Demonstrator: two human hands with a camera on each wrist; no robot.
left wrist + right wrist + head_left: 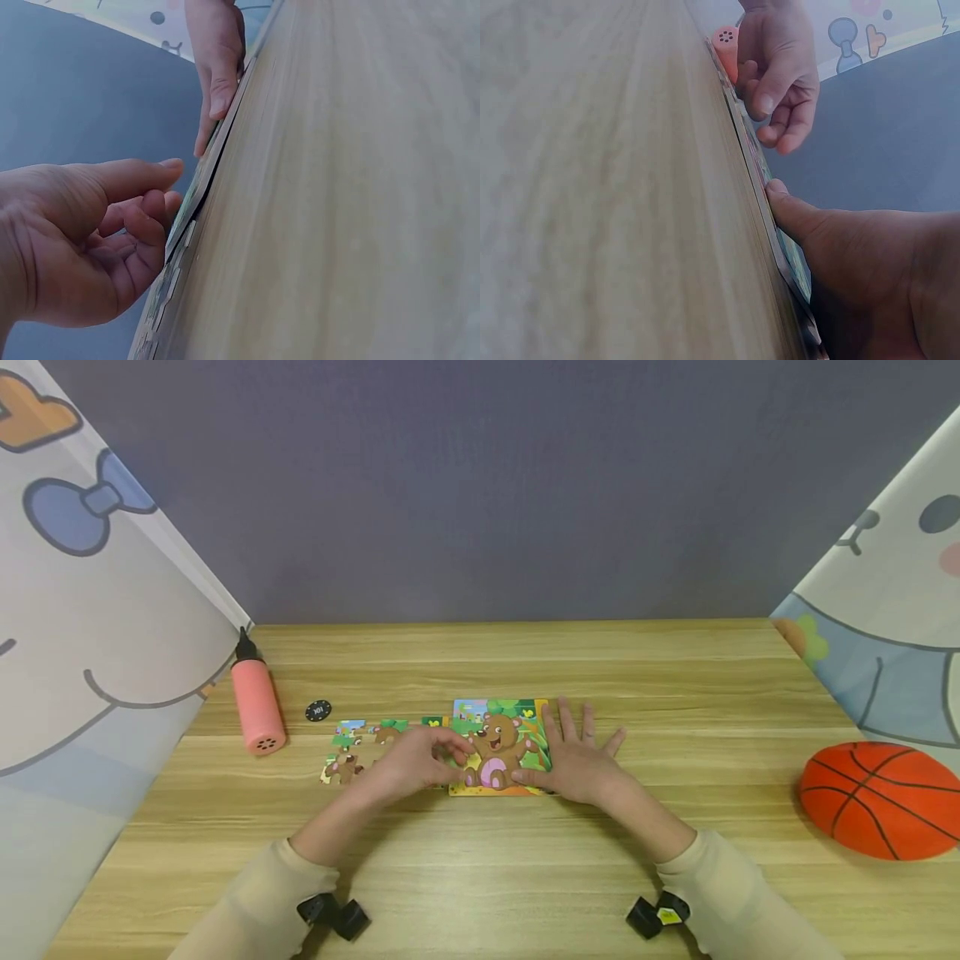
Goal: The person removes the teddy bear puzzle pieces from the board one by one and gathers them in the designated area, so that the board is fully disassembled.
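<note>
Centrally, near-square bear puzzle (pixel 495 752) lies approx. 3 o'clock from L hand (pixel 416 762), loosely curled, nothing visibly pinched; 9 o'clock from R hand (pixel 583 768), the nearer, fingers spread, touching puzzle's 3 o'clock side. Loose pcs (pixel 347 769) lie at puzzle's 9 o'clock.

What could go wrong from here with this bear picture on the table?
Two possible risks. The right hand rests spread over the right side of the bear picture, so a sideways push might slide it on the table. The left hand is between that picture and the puzzle pieces, partly covering them in the head view, so a careless sweep could scatter them.
</note>
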